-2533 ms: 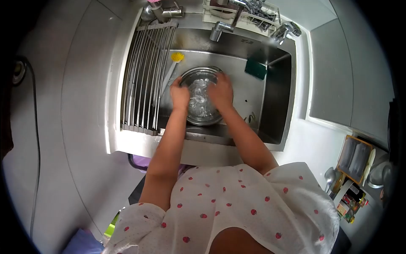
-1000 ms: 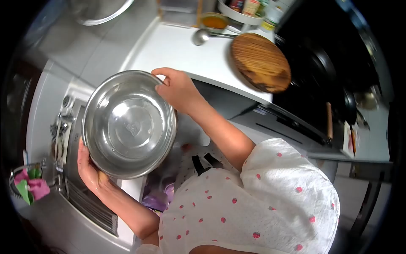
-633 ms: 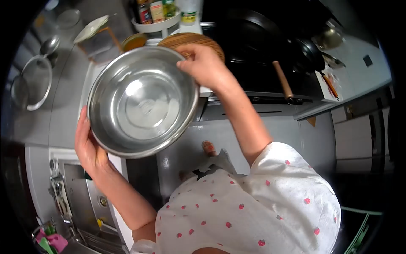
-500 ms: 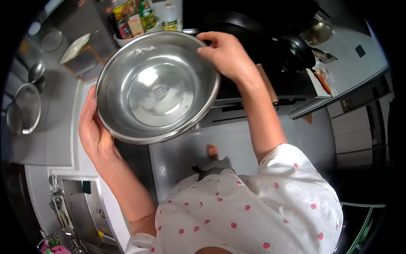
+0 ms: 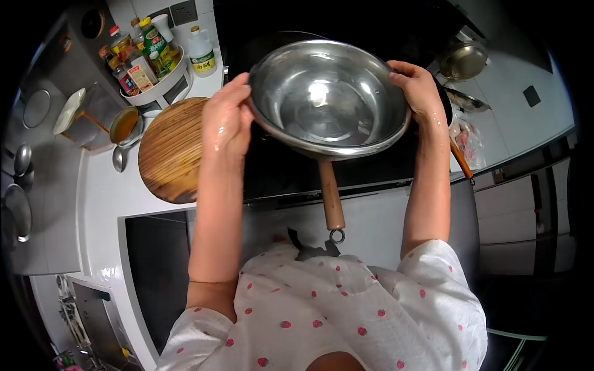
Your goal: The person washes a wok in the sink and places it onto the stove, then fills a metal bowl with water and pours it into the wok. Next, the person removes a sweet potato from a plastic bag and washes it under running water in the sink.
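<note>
A wide stainless steel bowl [image 5: 322,105] is held up over the black stove, tilted a little so its inside shows. My left hand [image 5: 228,117] grips its left rim, with water drops on the wrist. At the right rim my right hand [image 5: 421,93] holds on, thumb over the edge. Light glints off the bottom of the bowl, and small droplets cling to its wall. Beneath it, a wooden pan handle [image 5: 331,196] with a metal ring sticks out past the stove's front edge.
Left of the stove lies a round wooden board [image 5: 174,150] on the white counter [image 5: 102,191]. Behind it are a rack of seasoning bottles [image 5: 148,93], a white-capped bottle [image 5: 201,52], a bowl of orange sauce [image 5: 125,125] and a spoon [image 5: 119,158]. A metal pan [image 5: 464,60] is at the right.
The bowl has gone from the sink, where both hands were in it, to above the stove. Over the last moments both hands and the bowl moved right, and the view turned toward the stove.
</note>
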Available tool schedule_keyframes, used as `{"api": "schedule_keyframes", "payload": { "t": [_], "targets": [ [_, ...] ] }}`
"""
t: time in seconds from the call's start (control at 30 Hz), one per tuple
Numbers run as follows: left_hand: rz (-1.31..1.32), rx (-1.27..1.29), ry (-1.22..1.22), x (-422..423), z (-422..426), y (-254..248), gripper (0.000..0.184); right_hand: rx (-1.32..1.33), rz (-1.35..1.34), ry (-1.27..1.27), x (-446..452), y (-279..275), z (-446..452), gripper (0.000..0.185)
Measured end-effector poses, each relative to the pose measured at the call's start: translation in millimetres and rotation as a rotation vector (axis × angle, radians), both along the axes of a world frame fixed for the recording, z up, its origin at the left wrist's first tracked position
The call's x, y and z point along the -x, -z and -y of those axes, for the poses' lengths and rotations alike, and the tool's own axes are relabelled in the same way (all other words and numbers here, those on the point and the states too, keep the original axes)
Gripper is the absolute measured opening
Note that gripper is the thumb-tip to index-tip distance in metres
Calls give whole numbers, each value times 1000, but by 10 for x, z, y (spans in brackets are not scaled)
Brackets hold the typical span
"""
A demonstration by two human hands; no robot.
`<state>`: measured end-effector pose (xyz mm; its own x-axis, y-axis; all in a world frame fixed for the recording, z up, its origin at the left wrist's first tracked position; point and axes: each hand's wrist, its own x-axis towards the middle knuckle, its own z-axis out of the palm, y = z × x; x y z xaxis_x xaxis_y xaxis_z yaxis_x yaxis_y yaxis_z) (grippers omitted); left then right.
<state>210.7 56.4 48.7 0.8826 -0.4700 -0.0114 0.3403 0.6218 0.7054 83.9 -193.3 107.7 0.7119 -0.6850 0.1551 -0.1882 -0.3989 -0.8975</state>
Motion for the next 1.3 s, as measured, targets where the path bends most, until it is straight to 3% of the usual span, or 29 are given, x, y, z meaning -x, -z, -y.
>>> {"api": "schedule_keyframes", "payload": {
  "t": [0.37, 0.47, 0.53, 0.73, 0.83, 1.3],
  "targets": [
    [-98, -5, 119, -403, 759, 555, 39, -41, -129, 103, -294, 248, 710, 24],
    [-140, -15, 106, -408, 784, 603, 39, -49, -158, 108, -358, 275, 785, 26],
    [-209, -89, 38, -351, 793, 535, 22, -61, -178, 97, -420, 287, 820, 29],
    [-154, -40, 157, -361, 762, 616, 21, 79, -274, 110, -551, 283, 898, 27],
    [-261, -103, 40, -336, 792, 611, 20, 81, -295, 129, -579, 240, 863, 26],
    [-323, -73, 34, -299, 843, 694, 18, 177, -391, 103, -685, 216, 1045, 21]
  ]
}}
